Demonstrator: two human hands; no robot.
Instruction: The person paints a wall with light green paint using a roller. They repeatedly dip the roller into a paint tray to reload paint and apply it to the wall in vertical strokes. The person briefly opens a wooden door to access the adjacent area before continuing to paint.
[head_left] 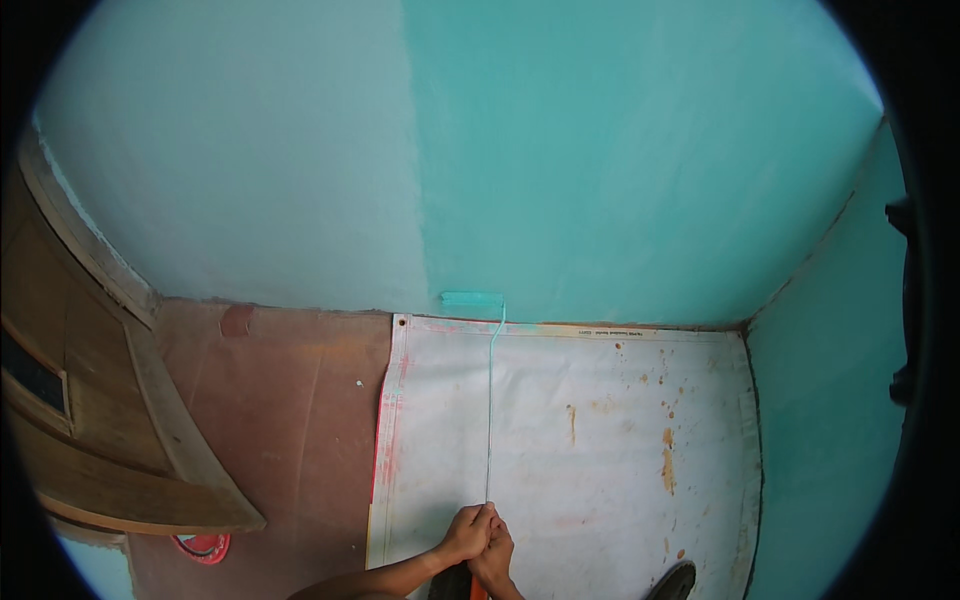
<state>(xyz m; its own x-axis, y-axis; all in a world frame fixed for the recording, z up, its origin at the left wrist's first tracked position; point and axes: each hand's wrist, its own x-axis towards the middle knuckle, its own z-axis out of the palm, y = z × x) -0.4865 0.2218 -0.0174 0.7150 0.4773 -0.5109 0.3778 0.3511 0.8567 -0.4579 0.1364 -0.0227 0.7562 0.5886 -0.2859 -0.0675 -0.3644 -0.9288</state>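
Note:
A paint roller (472,298) with a turquoise-coated sleeve sits at the foot of the wall, its long thin metal rod running down to my hands. My left hand (464,533) is closed around the rod's lower end. Just right of it, my right hand (496,558) is closed too, pressed against the left at the top of the orange handle. The fingers partly hide the grip. Behind the roller, the wall (560,160) is bright turquoise on the right and pale grey-blue on the left, meeting along an upright edge.
A white sheet (560,470) with brown stains and pinkish smears covers the floor on the right. Reddish-brown floor (270,420) lies left of it. A wooden door (110,400) stands at the left, with a red object (205,548) below it. A dark shoe (672,582) rests on the sheet.

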